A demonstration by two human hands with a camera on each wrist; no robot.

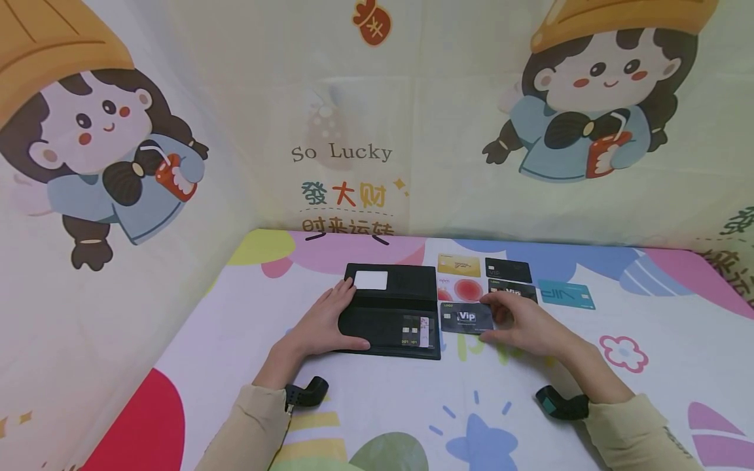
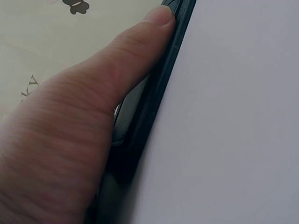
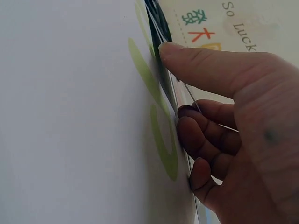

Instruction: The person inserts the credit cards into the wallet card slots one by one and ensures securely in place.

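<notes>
A black card wallet [image 1: 371,324] lies spread flat on the table in the head view, with a white patch [image 1: 371,280] on its upper half and several small cards [image 1: 410,331] in a lower pocket. My left hand [image 1: 321,320] rests along its left side, thumb stretched on the lower edge, as the left wrist view also shows. Just right of the wallet is a dark grey Vip card [image 1: 452,326]. My right hand [image 1: 527,324] pinches that card at its right end between thumb and fingers. In the right wrist view the card is seen almost edge-on.
Above the grey card lie a gold card [image 1: 458,265], a white card with red circles [image 1: 468,290], a black VIP card [image 1: 508,269] and another black Vip card [image 1: 511,286], partly behind my right hand. A teal card [image 1: 567,294] lies farther right. A printed cloth wall stands behind.
</notes>
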